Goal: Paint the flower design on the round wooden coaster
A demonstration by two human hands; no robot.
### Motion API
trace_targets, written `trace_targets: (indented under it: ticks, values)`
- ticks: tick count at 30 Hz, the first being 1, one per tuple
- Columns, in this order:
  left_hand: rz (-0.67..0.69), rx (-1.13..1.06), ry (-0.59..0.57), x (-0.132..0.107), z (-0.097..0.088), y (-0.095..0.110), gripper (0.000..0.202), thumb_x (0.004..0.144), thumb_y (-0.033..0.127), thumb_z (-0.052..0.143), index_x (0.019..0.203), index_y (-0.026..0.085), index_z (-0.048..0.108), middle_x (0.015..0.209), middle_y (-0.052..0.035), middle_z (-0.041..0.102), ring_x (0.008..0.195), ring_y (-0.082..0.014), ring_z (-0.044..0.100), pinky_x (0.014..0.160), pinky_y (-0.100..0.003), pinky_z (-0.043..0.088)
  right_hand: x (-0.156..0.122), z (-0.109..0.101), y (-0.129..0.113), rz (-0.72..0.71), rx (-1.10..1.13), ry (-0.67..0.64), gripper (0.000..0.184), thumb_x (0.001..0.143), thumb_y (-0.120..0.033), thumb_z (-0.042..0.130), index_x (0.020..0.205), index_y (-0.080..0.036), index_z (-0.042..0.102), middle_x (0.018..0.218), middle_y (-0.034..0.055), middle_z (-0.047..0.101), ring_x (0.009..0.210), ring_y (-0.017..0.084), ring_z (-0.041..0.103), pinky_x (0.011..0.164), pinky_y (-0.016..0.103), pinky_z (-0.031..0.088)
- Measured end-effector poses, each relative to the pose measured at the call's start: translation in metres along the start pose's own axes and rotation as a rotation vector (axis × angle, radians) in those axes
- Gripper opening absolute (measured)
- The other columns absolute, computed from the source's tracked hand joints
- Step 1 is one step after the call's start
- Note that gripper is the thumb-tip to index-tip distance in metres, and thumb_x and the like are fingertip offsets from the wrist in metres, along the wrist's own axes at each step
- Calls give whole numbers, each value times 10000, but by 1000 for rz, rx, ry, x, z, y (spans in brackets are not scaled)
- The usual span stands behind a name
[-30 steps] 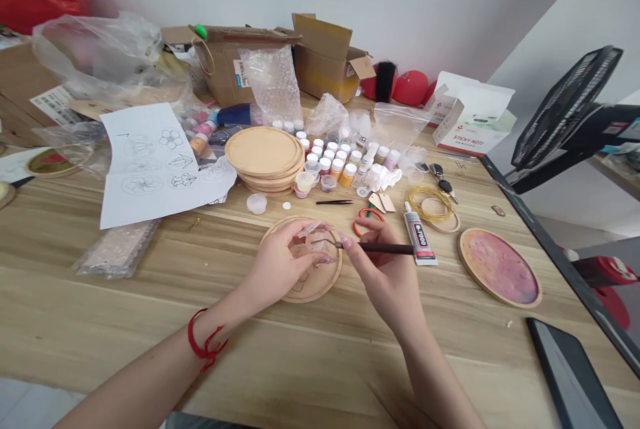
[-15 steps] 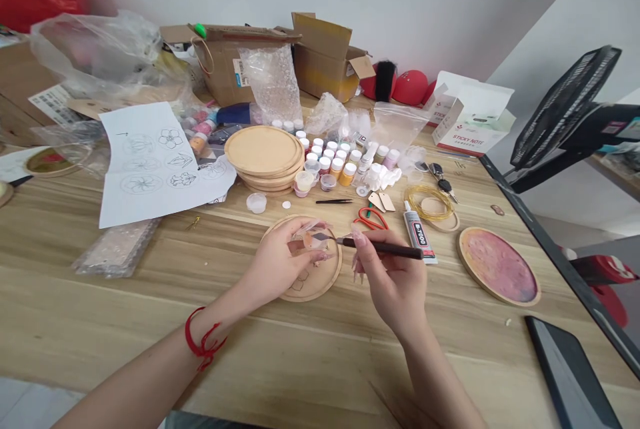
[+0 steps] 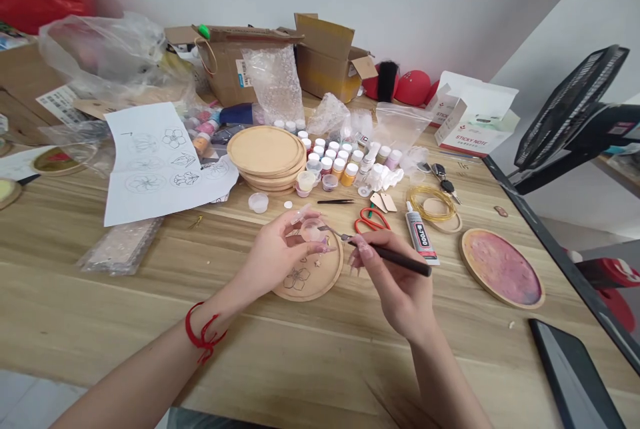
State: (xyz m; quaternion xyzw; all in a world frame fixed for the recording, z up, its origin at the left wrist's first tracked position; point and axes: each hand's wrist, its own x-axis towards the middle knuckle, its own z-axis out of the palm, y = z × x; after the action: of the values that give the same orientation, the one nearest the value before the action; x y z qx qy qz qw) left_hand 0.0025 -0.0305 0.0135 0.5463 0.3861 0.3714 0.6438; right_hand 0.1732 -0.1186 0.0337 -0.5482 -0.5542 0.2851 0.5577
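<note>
My left hand [image 3: 278, 255] is closed round a small clear pot [image 3: 312, 229], held just above a round wooden tray [image 3: 313, 275] with a flower outline drawn on it. My right hand [image 3: 395, 275] pinches a thin dark-handled tool [image 3: 395, 257]; its metal tip reaches into or touches the small pot. A red string bracelet [image 3: 203, 335] is on my left wrist.
Behind the hands lie red scissors [image 3: 370, 222], a B-7000 glue tube [image 3: 420, 235], tweezers [image 3: 334, 201], several small paint jars [image 3: 335, 159] and a stack of wooden trays [image 3: 265, 155]. A pink painted tray [image 3: 501, 267] sits right, a flower sketch sheet [image 3: 160, 162] left, a dark tablet [image 3: 575, 375] bottom right.
My left hand lifted and moved off the tray, uncovering the drawn flower. My right hand tilted the tool so its tip points up-left into the pot.
</note>
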Motion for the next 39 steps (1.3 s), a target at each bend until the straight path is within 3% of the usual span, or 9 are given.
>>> trace_targets:
  ticks: [7,10,13,18,22,28,32,36,39]
  values:
    - [94,126,7,-3,2,-3,392,704,283,816,1055,194,665,1165,-86,687,1074,-258,651,981,-428,518,0,3,-3,-77,-103,-153,177,965,-299,546,925,-217,698,835,40,683,755,170,617,698,293,473]
    - [123,156,-16,-3,2,-5,408,708,315,825,1061,201,655,1149,-82,693,1103,-259,644,981,-414,516,-2,3,-2,-41,-162,-92,246,974,-322,526,821,-209,683,734,25,661,692,162,603,644,280,459]
    - [190,294,7,-4,1,-6,397,728,377,812,1064,231,660,1146,-70,706,1105,-266,645,982,-416,501,-3,4,0,-74,-204,-12,218,964,-319,539,846,-214,689,745,31,688,693,168,624,654,285,477]
    - [286,571,102,-5,-1,-8,322,756,423,775,999,258,643,1112,-38,728,1081,-275,648,988,-438,474,-2,10,3,-131,-216,-109,200,952,-326,555,895,-210,707,750,41,696,647,158,616,611,274,494]
    - [314,551,111,-4,-3,-11,349,733,453,786,962,263,604,1112,-33,733,1118,-282,641,1003,-439,466,-1,13,5,-141,-270,-33,194,944,-312,563,881,-224,724,749,47,704,649,168,631,627,284,505]
    - [287,581,124,2,-10,-17,316,811,387,711,1062,260,567,1258,-72,682,1195,-277,614,1005,-437,460,0,17,9,-195,-217,-180,197,935,-289,599,1058,-237,743,775,51,709,660,165,616,645,296,509]
    - [401,543,115,11,-16,-18,284,830,326,694,1090,254,605,1334,-68,633,1265,-259,561,1083,-435,402,2,18,16,-102,-157,-157,215,930,-305,602,1070,-214,737,876,75,702,741,172,639,614,273,508]
    - [518,614,163,21,-25,-17,284,796,310,735,1065,244,676,1165,-74,683,1167,-265,602,1060,-413,423,3,19,30,-2,-31,-119,238,940,-324,588,1121,-213,696,996,86,711,863,181,683,742,294,564]
    - [515,645,117,28,-31,-19,400,783,338,754,1162,249,663,1221,-72,682,1188,-270,598,1077,-419,415,4,22,46,-31,-72,-12,180,920,-319,619,1037,-205,694,906,66,710,796,178,688,732,309,575]
